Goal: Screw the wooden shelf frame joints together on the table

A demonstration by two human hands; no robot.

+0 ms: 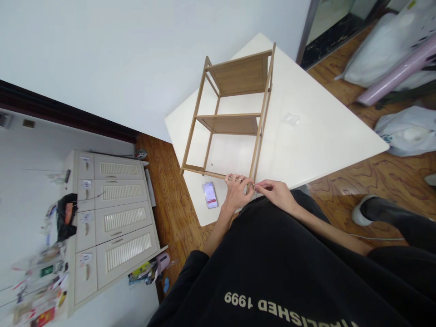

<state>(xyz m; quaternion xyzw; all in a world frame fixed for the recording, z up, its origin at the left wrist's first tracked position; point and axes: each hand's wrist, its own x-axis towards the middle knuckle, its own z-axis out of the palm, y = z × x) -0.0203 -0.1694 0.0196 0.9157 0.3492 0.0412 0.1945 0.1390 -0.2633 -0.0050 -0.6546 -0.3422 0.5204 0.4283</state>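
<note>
A brown wooden shelf rack (240,75) with two panels lies across the white table (323,131), its near corner at the table's edge in front of me. My left hand (236,193) has its fingers closed around the rail at that corner. Right beside it, my right hand (276,194) pinches something thin and small against the corner post; its kind is too small to tell. A phone (210,195) with a lit screen lies left of my left hand. Inside the rack's outline, a tiny dark piece (211,164) rests on the tabletop.
A small clear plastic bag (292,119) lies on the table, right of the rack. White cabinets (119,195) stand at the left, with clutter on top. White bags (381,50) and a pink roll (398,75) are at the right. Another person's leg (384,211) shows at lower right.
</note>
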